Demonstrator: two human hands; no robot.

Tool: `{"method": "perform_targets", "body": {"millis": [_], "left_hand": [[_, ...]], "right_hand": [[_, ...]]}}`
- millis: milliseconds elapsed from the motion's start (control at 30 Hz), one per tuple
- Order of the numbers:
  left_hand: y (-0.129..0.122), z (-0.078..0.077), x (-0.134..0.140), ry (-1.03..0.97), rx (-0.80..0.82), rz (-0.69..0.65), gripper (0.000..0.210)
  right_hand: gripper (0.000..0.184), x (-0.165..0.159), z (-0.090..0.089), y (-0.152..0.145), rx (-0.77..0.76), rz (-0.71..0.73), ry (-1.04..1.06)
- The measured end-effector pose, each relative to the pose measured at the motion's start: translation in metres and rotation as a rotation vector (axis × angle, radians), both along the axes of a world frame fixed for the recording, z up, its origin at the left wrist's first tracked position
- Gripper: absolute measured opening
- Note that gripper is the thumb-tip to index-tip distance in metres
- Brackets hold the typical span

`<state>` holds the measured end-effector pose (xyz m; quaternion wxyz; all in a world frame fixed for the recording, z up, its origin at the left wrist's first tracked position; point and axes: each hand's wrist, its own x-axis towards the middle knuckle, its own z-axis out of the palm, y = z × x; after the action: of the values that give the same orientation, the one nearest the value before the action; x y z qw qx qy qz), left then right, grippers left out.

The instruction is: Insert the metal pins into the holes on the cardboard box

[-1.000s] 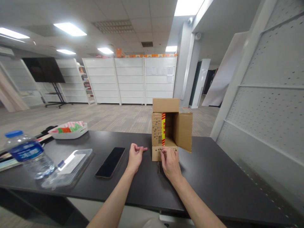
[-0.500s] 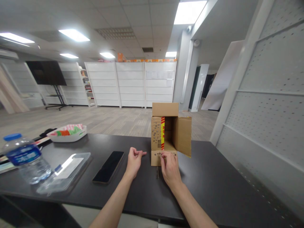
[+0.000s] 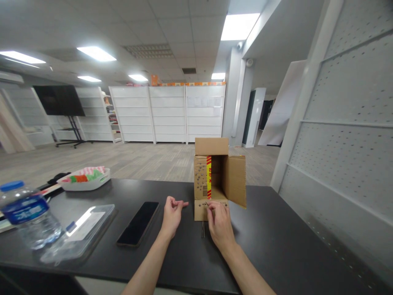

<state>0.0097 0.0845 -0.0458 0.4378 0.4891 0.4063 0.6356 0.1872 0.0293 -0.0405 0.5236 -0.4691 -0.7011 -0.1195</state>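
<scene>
An open cardboard box (image 3: 200, 176) stands on the black table, its opening facing me. Small dark studs and a red-and-yellow tape strip mark its left flap; the lower flap (image 3: 200, 214) carries a row of dark holes or studs. At that lower flap, my right hand (image 3: 220, 223) is closed in a pinch, on a small thin piece too tiny to name. My left hand (image 3: 172, 215) hovers left of the box, thumb and fingers pressed together, one finger pointing right; what it holds, if anything, is hidden. Thin metal rods (image 3: 203, 230) stick out below the flap.
Left of my hands lie a black phone (image 3: 138, 224) and a clear plastic case (image 3: 82, 231). Farther left stand a water bottle (image 3: 32, 217) and a white basket (image 3: 86, 184) with colourful cloth. A perforated white panel (image 3: 344, 164) rises at the right.
The view has tilted up slightly, so the table and box sit lower in the picture. Both hands keep nearly the same poses and places relative to the box.
</scene>
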Motion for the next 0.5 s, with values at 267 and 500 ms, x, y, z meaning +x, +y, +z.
{"method": "perform_targets", "body": {"millis": [267, 500], "left_hand": [[0.0011, -0.0008, -0.0010, 0.013, -0.005, 0.000, 0.037], [0.0014, -0.0011, -0.0013, -0.005, -0.009, 0.004, 0.038]], "right_hand": [[0.008, 0.0007, -0.0029, 0.0007, -0.007, 0.002, 0.008], [0.006, 0.0014, -0.0035, 0.0000, -0.019, 0.002, 0.018]]}}
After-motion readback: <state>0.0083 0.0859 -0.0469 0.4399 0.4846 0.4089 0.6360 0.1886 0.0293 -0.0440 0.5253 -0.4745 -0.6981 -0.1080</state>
